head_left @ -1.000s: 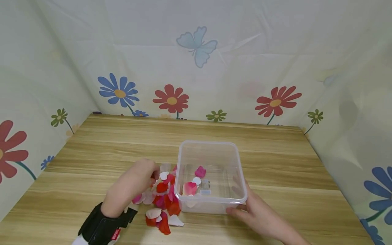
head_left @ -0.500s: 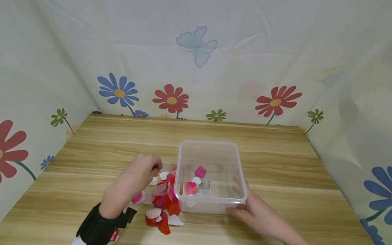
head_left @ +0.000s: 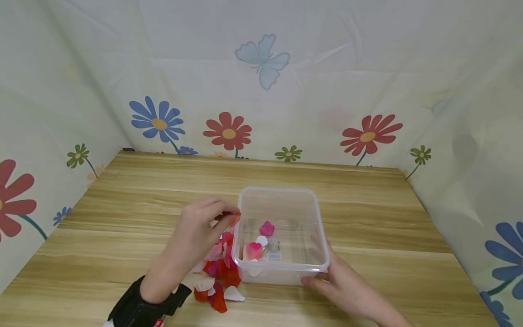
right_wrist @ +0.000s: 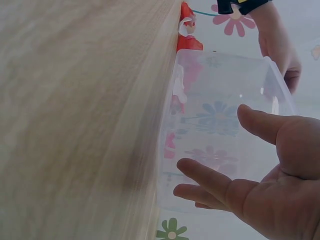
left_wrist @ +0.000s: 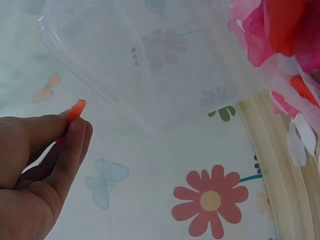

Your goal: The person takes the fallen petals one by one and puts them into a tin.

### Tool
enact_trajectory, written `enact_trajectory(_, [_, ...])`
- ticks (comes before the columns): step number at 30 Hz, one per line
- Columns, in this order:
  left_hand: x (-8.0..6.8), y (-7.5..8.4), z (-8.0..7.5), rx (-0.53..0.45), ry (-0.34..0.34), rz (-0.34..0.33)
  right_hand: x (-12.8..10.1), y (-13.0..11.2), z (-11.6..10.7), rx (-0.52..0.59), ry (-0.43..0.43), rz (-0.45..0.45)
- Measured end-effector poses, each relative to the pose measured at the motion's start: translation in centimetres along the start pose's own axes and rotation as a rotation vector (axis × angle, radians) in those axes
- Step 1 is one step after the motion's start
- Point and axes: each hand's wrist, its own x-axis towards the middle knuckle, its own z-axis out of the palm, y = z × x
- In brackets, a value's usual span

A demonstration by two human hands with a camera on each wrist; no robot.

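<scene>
My left hand pinches a small red petal between thumb and fingertips, lifted beside the left rim of a clear plastic box. The left wrist view shows the petal sticking out of the fingertips, with the box just beyond. A pile of red, pink and white petals lies on the table left of the box. A few petals lie inside the box. My right hand rests against the box's near right corner, its thumb and fingers fairly straight.
The wooden table is enclosed on three sides by a flower-and-butterfly printed cloth. A black strap sits on my left wrist. Bare wood stretches behind and to the right of the box.
My left hand has risen from the petal pile and moved right to the box's left rim, now pinching a red petal. The right hand and the box have stayed put.
</scene>
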Motion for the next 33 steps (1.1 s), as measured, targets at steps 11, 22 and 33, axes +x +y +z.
enact_trajectory(11, [-0.1, 0.7, 0.9, -0.123, -0.09, 0.126, 0.1, 0.0, 0.0, 0.002, -0.002, 0.006])
enact_trajectory(22, [-0.2, 0.6, 1.3, -0.116, -0.229, 0.214, 0.1, 0.0, 0.0, 0.004, -0.007, 0.008])
enact_trajectory(33, [-0.2, 0.7, 0.8, -0.076, -0.227, 0.191, 0.0, -0.2, 0.0, -0.012, 0.002, 0.056])
